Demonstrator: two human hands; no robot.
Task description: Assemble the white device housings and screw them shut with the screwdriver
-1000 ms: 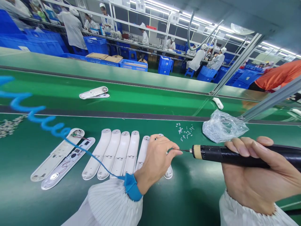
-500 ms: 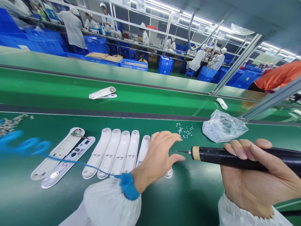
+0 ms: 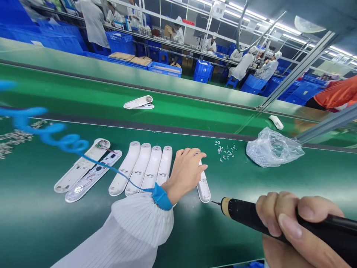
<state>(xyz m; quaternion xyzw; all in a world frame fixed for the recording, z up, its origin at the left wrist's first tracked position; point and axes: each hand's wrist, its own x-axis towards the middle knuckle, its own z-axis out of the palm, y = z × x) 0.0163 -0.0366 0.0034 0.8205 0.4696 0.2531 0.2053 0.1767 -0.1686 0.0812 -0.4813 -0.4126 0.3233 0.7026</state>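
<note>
My left hand [image 3: 188,169], with a blue wrist strap, reaches over a white curved plastic housing [image 3: 204,190], its thumb and forefinger apart. The hand covers part of this housing, and I cannot tell whether it touches it. In my right hand [image 3: 295,219] is a black electric screwdriver [image 3: 245,213], held with its thin bit pointing left near the housing's lower end. Left of my left hand, several similar housings [image 3: 132,160] lie side by side. Further left, an opened housing [image 3: 83,167] rests beside its inner half [image 3: 96,175], joined by wires.
Small loose screws [image 3: 225,152] lie beyond my hands, near a clear plastic bag [image 3: 275,147] of tiny parts. Across the left side runs a blue coiled cord [image 3: 52,132]. More metal parts [image 3: 16,139] are piled there. Housings [image 3: 139,101] sit on the green belt [image 3: 195,115]. A metal post [image 3: 298,70] slants at right.
My left hand has drawn slightly left, its thumb and forefinger closer together, uncovering more of the housing. The screwdriver has dropped lower and its bit is now by the housing's lower end.
</note>
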